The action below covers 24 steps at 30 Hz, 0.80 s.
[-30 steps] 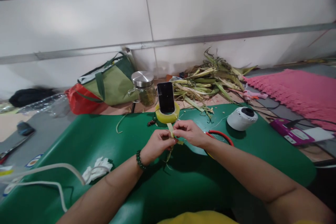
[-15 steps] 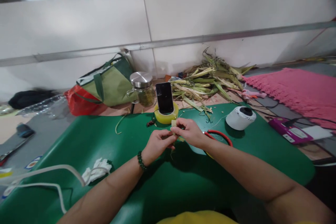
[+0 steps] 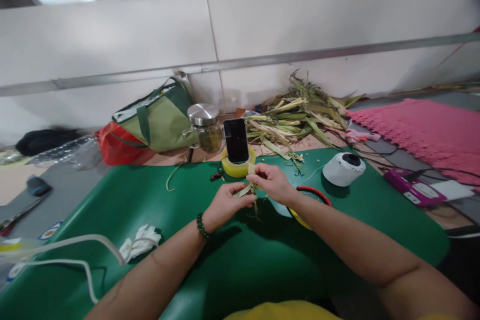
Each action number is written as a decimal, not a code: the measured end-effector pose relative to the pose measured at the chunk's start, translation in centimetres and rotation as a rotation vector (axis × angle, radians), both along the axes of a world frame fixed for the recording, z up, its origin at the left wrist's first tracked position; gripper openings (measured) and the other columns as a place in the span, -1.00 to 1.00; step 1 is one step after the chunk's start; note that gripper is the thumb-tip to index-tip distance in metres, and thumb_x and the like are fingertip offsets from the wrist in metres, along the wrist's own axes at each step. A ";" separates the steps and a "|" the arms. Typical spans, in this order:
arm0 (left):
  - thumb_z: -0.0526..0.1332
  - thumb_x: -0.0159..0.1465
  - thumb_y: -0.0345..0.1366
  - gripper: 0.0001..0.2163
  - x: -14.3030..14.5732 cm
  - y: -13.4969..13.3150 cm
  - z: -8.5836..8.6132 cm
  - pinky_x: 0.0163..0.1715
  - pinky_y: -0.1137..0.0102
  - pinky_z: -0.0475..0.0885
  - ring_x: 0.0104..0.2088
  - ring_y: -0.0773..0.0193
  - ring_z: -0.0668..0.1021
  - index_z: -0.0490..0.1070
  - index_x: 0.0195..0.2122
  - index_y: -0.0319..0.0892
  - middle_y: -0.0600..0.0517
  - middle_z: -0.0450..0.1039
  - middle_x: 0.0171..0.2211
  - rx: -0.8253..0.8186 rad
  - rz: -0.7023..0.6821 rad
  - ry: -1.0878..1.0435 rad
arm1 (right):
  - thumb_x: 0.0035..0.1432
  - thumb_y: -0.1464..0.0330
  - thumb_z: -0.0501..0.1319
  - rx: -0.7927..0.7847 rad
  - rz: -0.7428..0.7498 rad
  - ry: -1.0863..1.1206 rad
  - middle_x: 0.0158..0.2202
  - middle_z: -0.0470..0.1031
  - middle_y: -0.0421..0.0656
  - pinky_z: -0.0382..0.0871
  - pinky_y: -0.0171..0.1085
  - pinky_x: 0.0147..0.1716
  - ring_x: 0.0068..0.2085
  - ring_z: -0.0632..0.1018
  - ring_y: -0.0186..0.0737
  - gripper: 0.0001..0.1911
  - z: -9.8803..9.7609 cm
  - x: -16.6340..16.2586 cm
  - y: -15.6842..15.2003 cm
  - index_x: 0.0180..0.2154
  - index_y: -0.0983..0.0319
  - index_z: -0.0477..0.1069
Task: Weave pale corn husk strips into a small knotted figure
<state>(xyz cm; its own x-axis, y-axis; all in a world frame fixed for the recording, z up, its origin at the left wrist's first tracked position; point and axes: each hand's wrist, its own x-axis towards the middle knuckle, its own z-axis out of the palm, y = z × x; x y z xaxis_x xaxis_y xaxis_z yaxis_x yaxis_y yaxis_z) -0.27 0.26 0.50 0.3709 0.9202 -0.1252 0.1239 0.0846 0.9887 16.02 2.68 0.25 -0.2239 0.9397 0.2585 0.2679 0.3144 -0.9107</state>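
Above the green mat (image 3: 168, 280), both hands are close together over a small bundle of pale green leaf strips (image 3: 243, 191), which look like husk. My left hand (image 3: 228, 206), a dark green bead bracelet on its wrist, pinches the bundle from below, and thin ends hang beneath the fingers. My right hand (image 3: 273, 181) has thumb and fingers closed on a flat strip (image 3: 251, 168) at the top. A tool with red and yellow handles (image 3: 314, 191) lies partly hidden beneath the right forearm.
Behind the hands, a phone (image 3: 236, 141) leans upright in a yellow tape roll (image 3: 237, 169). A glass mug (image 3: 208, 137), a pile of leaf strips (image 3: 288, 115) and a green bag (image 3: 165, 125) stand further back. A white thread spool (image 3: 343, 170) sits right; crumpled tissue (image 3: 140, 244) lies left.
The hands have moved slightly apart, the right one a little up and right. More of the leaf strips now shows between them, with one strip sticking out over the left fingers.
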 end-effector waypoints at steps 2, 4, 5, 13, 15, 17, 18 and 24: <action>0.36 -0.01 -0.09 -0.68 -0.7 0.5 0.2 -0.38 0.44 0.37 -0.39 0.27 0.50 0.56 -0.35 -0.26 -0.02 0.51 -0.43 -0.009 -0.016 0.011 | 0.02 0.19 0.16 -0.004 0.023 -0.016 -0.61 0.10 -0.30 0.04 -0.34 -0.52 -0.53 0.15 -0.39 -0.68 0.0 0.1 0.1 -0.60 0.22 0.15; 0.30 0.06 -0.04 -0.66 -1.1 0.9 0.3 -0.33 0.41 0.37 -0.33 0.23 0.51 0.58 -0.36 -0.25 -0.07 0.54 -0.38 -0.008 0.039 -0.013 | 0.02 0.18 0.17 -0.006 0.027 -0.023 -0.61 0.11 -0.30 0.04 -0.35 -0.52 -0.53 0.16 -0.39 -0.68 -0.1 0.1 0.1 -0.60 0.22 0.16; 0.29 0.06 -0.03 -0.66 -1.2 1.0 0.3 -0.30 0.39 0.37 -0.33 0.22 0.51 0.58 -0.38 -0.25 -0.08 0.55 -0.39 0.012 0.067 -0.018 | 0.03 0.19 0.17 -0.002 0.023 -0.029 -0.61 0.12 -0.30 0.05 -0.35 -0.52 -0.52 0.17 -0.38 -0.69 -0.2 0.0 0.0 -0.59 0.22 0.17; 0.36 -0.03 -0.14 -0.72 -0.6 0.6 0.3 -0.47 0.46 0.34 -0.49 0.36 0.45 0.50 -0.40 -0.26 0.03 0.47 -0.47 -0.105 0.128 -0.148 | 0.10 0.19 0.14 0.077 -0.067 -0.020 -0.60 0.19 -0.30 0.13 -0.35 -0.49 -0.51 0.23 -0.37 -0.70 -0.8 -0.4 -0.3 -0.54 0.21 0.16; 0.33 0.00 -0.07 -0.65 -0.4 0.4 0.3 -0.52 0.47 0.33 -0.52 0.38 0.45 0.48 -0.31 -0.25 0.01 0.48 -0.41 -0.169 0.097 -0.194 | 0.11 0.19 0.14 0.064 -0.078 -0.005 -0.61 0.18 -0.30 0.14 -0.35 -0.51 -0.53 0.24 -0.38 -0.70 -0.8 -0.4 -0.3 -0.54 0.20 0.15; 0.36 -0.03 -0.07 -0.62 -0.1 0.2 0.1 -0.55 0.48 0.31 -0.55 0.41 0.42 0.46 -0.31 -0.27 0.00 0.47 -0.42 -0.179 0.016 -0.163 | 0.11 0.19 0.14 0.049 -0.080 0.002 -0.61 0.17 -0.31 0.14 -0.36 -0.52 -0.54 0.24 -0.38 -0.70 -0.8 -0.4 -0.3 -0.54 0.20 0.15; 0.39 -0.06 -0.10 -0.63 0.0 0.1 0.0 -0.55 0.48 0.30 -0.57 0.42 0.40 0.45 -0.33 -0.28 0.01 0.45 -0.45 -0.170 -0.028 -0.132 | 0.10 0.19 0.14 0.048 -0.079 0.001 -0.60 0.17 -0.30 0.15 -0.36 -0.52 -0.54 0.24 -0.38 -0.70 -0.8 -0.4 -0.3 -0.53 0.20 0.15; 0.40 -0.08 -0.20 -0.71 0.5 -0.4 -0.3 -0.45 0.45 0.30 -0.47 0.35 0.41 0.45 -0.41 -0.29 0.03 0.43 -0.49 -0.065 -0.067 -0.035 | 0.10 0.23 0.14 0.097 -0.085 -0.034 -0.59 0.17 -0.30 0.13 -0.36 -0.51 -0.52 0.22 -0.38 -0.72 -0.5 -0.4 -0.6 -0.54 0.21 0.15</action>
